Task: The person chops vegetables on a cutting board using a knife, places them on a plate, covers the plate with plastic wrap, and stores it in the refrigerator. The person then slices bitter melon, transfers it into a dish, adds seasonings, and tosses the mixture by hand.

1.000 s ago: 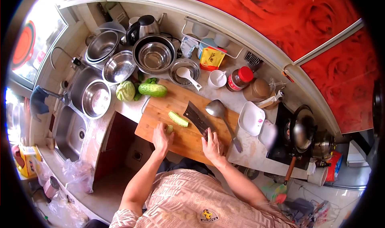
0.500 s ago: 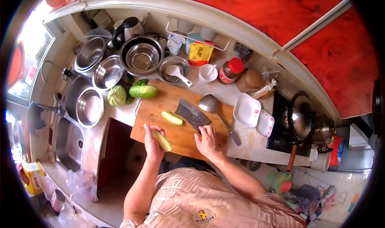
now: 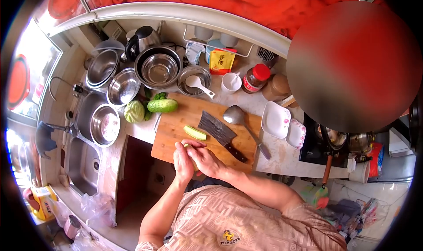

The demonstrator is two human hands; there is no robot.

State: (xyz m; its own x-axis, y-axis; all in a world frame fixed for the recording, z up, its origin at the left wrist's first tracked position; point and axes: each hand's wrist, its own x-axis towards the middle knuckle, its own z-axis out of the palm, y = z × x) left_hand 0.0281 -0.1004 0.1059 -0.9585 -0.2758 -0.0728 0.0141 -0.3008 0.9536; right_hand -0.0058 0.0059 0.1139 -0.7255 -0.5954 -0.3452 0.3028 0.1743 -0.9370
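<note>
I look down on speckled counter (image 3: 276, 159), wooden board (image 3: 171, 134) across its middle. On board, dark cleaver (image 3: 216, 127) lies flat, untouched, handle slanting toward near right; right hand nearer. Left hand (image 3: 182, 159) and right hand (image 3: 207, 161) meet over board's near edge, fingers closed round pale green piece (image 3: 194, 165), mostly hidden; its long axis I cannot tell. Green strip (image 3: 195, 132) rests on board just beyond fingertips, long axis far-left to near-right, blade just right.

A kitchen, with double sink (image 3: 82, 159), stove (image 3: 309, 150), kettle (image 3: 148, 40) and steel bowls (image 3: 124, 88).
</note>
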